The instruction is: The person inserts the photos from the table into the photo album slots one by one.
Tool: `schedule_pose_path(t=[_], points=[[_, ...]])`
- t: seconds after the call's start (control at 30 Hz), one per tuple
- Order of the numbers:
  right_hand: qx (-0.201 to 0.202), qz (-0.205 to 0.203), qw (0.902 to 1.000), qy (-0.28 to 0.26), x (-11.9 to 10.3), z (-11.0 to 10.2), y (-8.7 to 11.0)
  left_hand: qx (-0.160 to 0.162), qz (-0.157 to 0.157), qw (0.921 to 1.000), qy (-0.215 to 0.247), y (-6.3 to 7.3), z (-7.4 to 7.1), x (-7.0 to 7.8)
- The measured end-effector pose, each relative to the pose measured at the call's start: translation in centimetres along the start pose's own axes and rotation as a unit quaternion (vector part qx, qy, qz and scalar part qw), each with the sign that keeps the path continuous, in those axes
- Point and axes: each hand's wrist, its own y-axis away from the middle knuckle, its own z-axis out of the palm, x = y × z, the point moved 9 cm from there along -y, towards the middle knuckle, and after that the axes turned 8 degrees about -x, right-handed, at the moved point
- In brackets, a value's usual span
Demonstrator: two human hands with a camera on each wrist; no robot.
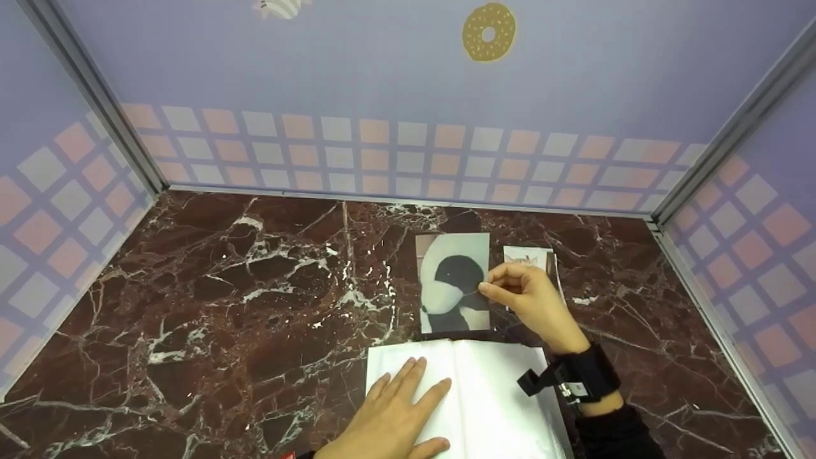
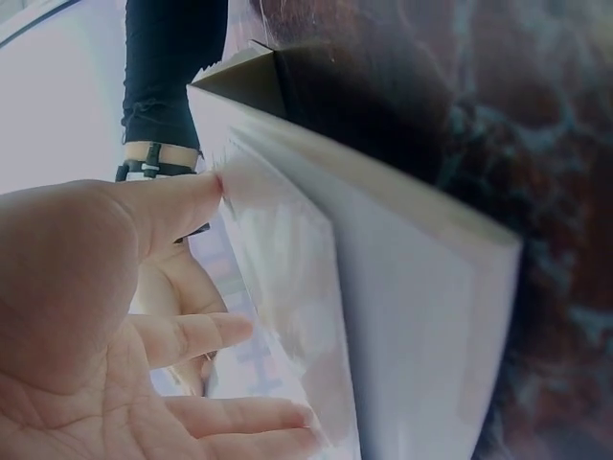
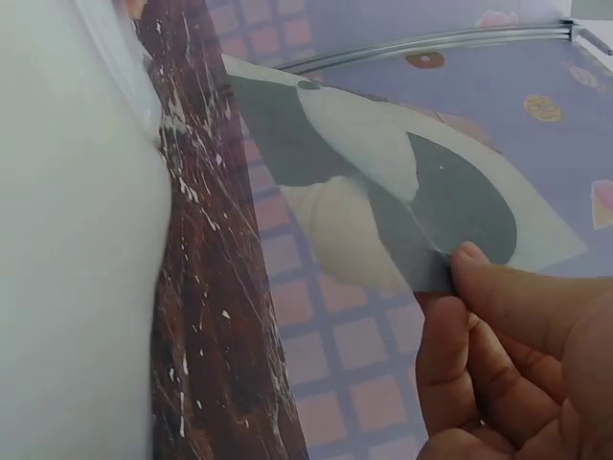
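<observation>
My right hand (image 1: 532, 299) pinches the right edge of a photo print (image 1: 454, 280) between thumb and fingers. The print shows pale and dark rounded shapes; in the right wrist view the same print (image 3: 354, 182) is held up, bent slightly near the thumb. Below it lies an open book with white, glossy pages (image 1: 500, 395). My left hand (image 1: 392, 408) rests with spread fingers on the book's left page. In the left wrist view, the thumb and fingers of the left hand (image 2: 144, 316) touch the page side of the book (image 2: 412, 287), whose thick page block shows.
Just behind the right hand, a small stack of prints (image 1: 529, 255) lies on the dark red marble tabletop (image 1: 255, 306). Purple panels with pink and white squares (image 1: 408, 153) enclose the table at the back and both sides. A black strap with a camera (image 1: 583, 379) circles the right wrist.
</observation>
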Motion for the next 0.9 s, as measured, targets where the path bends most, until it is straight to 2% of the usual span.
schedule_pose_path(t=[0.13, 0.4, 0.6, 0.9], points=[[-0.005, -0.012, 0.9999, -0.009, 0.0, 1.1, -0.3, 0.003, -0.002, 1.0, -0.006, -0.1, 0.0, 0.0], [-0.043, 0.007, 0.9989, 0.014, 0.8, 3.4, -0.6, 0.024, 0.013, 0.999, -0.034, 0.1, -0.2, 0.3], [-0.069, 0.02, 0.9972, -0.021, 1.0, 4.7, -0.6, 0.03, 0.014, 0.9985, -0.044, 0.1, -0.2, 0.4], [-0.077, 0.027, 0.9954, -0.05, 1.5, 5.7, -0.6, 0.013, 0.007, 0.9992, -0.037, 0.1, -0.1, 0.2]])
